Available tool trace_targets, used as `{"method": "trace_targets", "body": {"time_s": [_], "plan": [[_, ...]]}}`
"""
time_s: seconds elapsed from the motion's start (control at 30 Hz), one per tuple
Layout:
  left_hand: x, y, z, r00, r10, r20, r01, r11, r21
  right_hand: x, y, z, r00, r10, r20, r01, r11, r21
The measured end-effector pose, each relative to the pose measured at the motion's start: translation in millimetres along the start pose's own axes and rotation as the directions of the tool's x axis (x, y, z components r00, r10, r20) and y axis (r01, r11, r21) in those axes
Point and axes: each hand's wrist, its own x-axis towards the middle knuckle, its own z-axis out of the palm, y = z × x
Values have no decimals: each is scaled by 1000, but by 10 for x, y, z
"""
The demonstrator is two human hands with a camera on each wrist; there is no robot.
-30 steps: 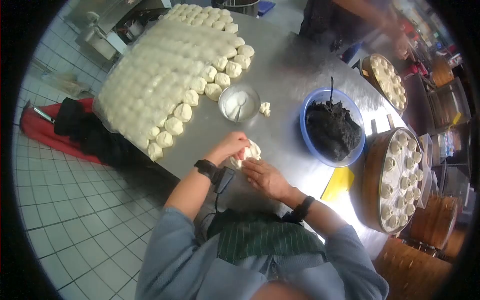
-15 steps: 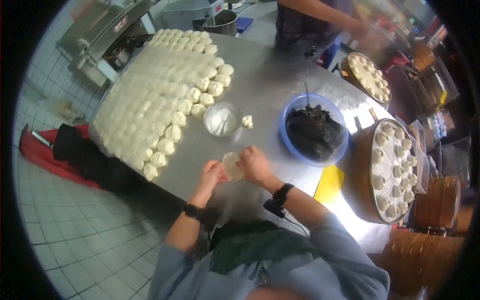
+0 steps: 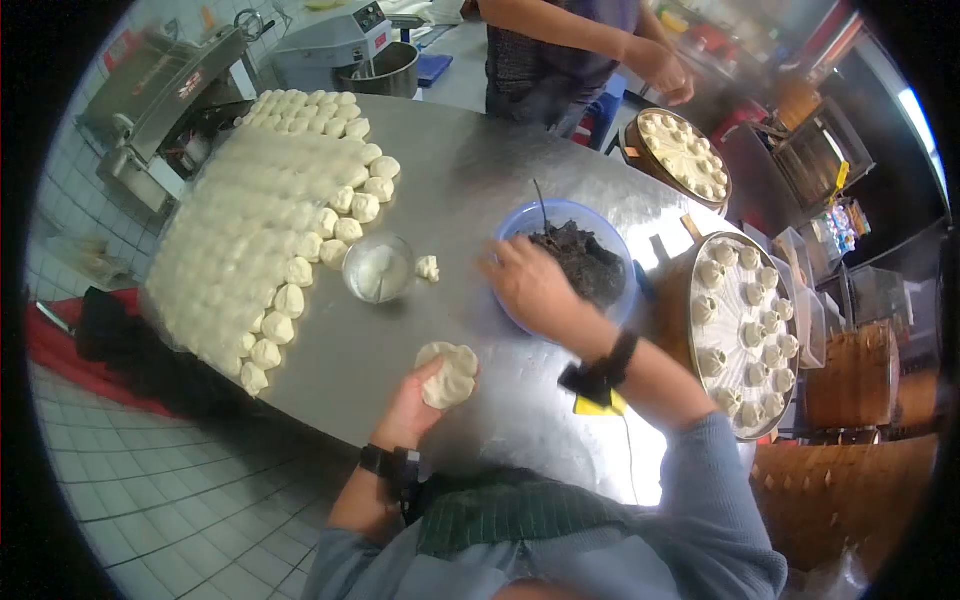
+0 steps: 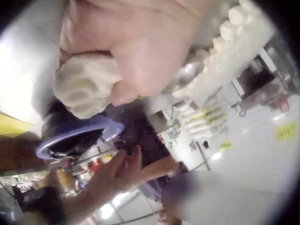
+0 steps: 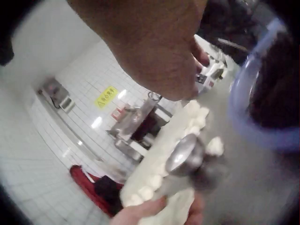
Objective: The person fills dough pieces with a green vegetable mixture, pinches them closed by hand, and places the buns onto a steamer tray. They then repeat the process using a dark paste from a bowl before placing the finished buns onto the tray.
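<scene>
A flattened round of dough (image 3: 449, 375) lies in my left hand (image 3: 411, 405), its fingers and thumb curled about the edge. The left wrist view shows the dough (image 4: 86, 84) gripped in the left hand (image 4: 133, 40). My right hand (image 3: 532, 285) hangs over the left rim of the blue bowl (image 3: 625, 312), fingers extended and loosely bent, with nothing seen in them. Dark filling (image 3: 585, 262) fills that bowl, and a thin handle sticks up from it. From the right wrist, the right hand (image 5: 154, 51) appears beside the bowl (image 5: 238, 105), its fingers mostly hidden.
Rows of dough pieces (image 3: 230, 220), mostly under a clear sheet, cover the table's left. A metal bowl of white powder (image 3: 378, 268) and a dough scrap (image 3: 428, 268) stand mid-table. Steamers with buns (image 3: 745, 335) (image 3: 682, 155) are at right; another person (image 3: 560, 50) stands across the table.
My right hand has left the dough and moved right to the blue bowl. The left hand now holds the dough alone. The head view has shifted, and the other person is more fully in sight.
</scene>
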Motion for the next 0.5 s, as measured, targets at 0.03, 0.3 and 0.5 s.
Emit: {"method": "trace_targets", "body": {"time_s": [0.03, 0.3, 0.5], "plan": [[27, -54, 65, 1000, -2, 7, 2, 1000, -4, 110, 188, -38, 998, -54, -20, 52, 993, -103], [113, -119, 706, 996, 73, 50, -85, 947, 310, 369, 1328, 59, 877, -389, 281, 471, 581, -664], [334, -152, 719, 990, 121, -73, -89, 935, 343, -72, 1540, -136, 902, -210, 376, 338, 888, -313]]}}
